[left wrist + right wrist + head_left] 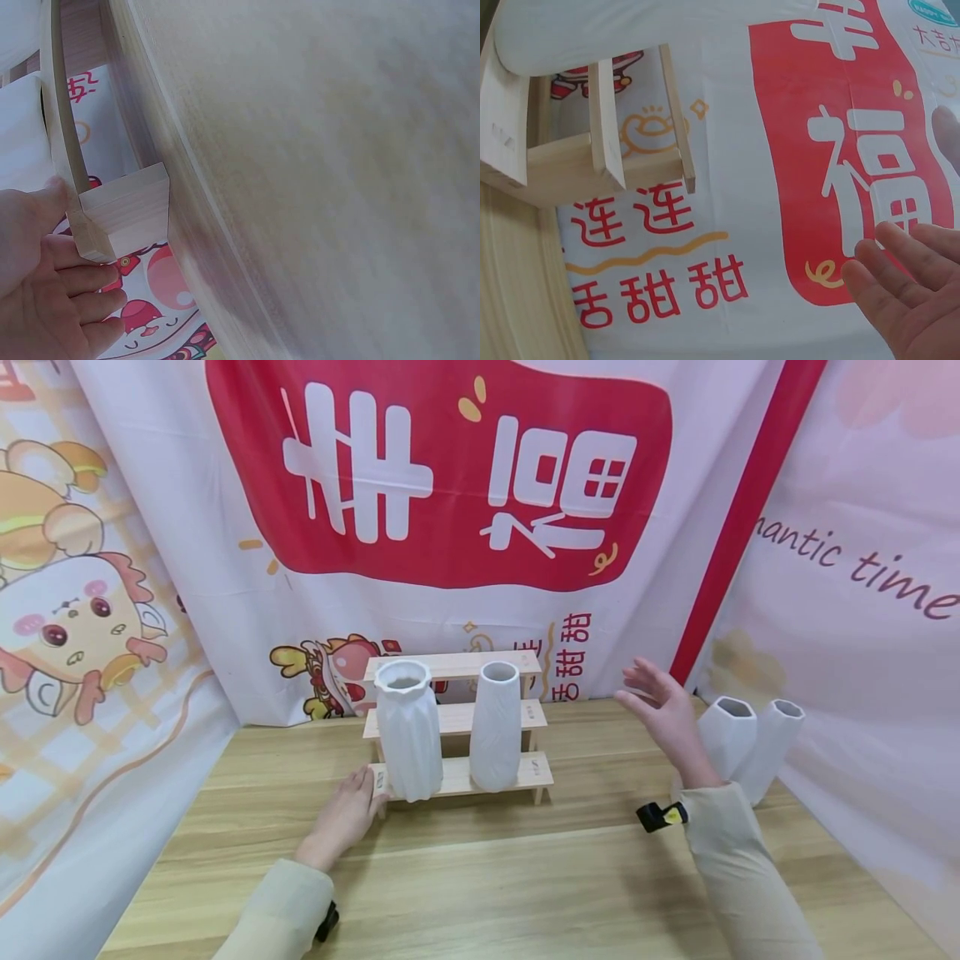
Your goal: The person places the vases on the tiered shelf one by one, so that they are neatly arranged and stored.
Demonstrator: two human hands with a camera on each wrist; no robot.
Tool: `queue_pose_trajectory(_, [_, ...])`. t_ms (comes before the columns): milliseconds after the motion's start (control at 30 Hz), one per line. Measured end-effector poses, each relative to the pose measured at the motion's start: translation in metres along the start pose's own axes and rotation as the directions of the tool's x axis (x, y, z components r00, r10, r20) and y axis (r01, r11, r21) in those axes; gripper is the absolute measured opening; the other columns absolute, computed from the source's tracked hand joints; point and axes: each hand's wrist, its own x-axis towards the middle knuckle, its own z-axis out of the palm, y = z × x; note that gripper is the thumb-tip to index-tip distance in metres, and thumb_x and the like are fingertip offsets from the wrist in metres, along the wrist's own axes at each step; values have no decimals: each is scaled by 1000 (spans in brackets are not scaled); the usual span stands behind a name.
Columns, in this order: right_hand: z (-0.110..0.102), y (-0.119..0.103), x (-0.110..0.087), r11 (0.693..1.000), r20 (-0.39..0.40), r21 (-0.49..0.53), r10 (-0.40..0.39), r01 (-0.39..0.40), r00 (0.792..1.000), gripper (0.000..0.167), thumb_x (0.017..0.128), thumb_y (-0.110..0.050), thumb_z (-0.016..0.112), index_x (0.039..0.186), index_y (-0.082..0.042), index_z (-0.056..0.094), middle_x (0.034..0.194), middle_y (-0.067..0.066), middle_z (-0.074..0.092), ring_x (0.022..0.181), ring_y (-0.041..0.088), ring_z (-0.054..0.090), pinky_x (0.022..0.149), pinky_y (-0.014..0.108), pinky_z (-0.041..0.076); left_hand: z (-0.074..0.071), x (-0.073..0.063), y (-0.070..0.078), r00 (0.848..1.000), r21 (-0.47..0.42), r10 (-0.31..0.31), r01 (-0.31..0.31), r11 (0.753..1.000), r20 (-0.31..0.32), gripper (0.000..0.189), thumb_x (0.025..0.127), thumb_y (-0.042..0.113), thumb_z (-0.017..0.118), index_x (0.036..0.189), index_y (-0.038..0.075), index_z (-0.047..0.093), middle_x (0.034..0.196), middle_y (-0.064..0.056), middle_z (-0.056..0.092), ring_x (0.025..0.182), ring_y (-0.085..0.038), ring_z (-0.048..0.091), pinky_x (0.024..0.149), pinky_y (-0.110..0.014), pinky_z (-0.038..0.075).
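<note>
A three-tier wooden display stand (457,718) stands toward the back of the table. On its lowest shelf are two white vases: a fluted vase (409,739) with a wavy rim at left, and a slimmer tapered vase (497,727) at right. My left hand (347,810) grips the left end of that shelf; the left wrist view shows the thumb against the plank (66,127) and the fingers by the stand's leg (131,210). My right hand (663,714) hangs in the air right of the stand, fingers spread and holding nothing; its fingers (904,277) also show in the right wrist view.
Two more white vases, a wide faceted vase (723,739) and a narrower one (772,747), stand at the table's right side, partly behind my right forearm. Printed cloth (450,618) hangs behind the wood-grain table (487,893) and along both sides.
</note>
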Motion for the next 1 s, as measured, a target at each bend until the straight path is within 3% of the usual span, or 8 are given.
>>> queue_pose_trajectory(300, [-18,-1,-7,998,-16,-58,23,-24,1000,66,85,-38,64,141,-15,37,132,9,49,118,23,47,97,40,41,1,0,0,1000,-5,7,-7,1000,-13,56,98,24,45,130,-20,32,135,-37,31,123,-50,30,105,-53,23])
queue_pose_trajectory(600, [-31,1,-14,999,-14,-54,-5,4,1000,64,86,-27,66,141,-9,37,130,17,50,115,27,48,86,13,44,3,0,-2,1000,-10,10,-10,1000,-20,56,97,24,47,130,-20,34,134,-37,33,123,-49,31,105,-53,23])
queue_pose_trajectory(833, [-43,4,-20,998,-37,-56,-8,6,999,63,87,-24,65,141,-10,37,127,12,52,110,12,52,83,11,44,5,1,-4,1000,-1,7,-7,1000,-10,57,98,25,44,131,-20,31,135,-36,31,124,-49,30,106,-53,21])
queue_pose_trajectory(1000, [-52,7,-23,998,-81,-51,-37,33,996,61,86,-19,66,140,-9,39,124,4,56,110,10,52,84,10,43,5,2,-4,1000,-2,11,-11,1000,-16,58,99,26,43,131,-20,31,135,-37,31,124,-49,30,106,-53,21])
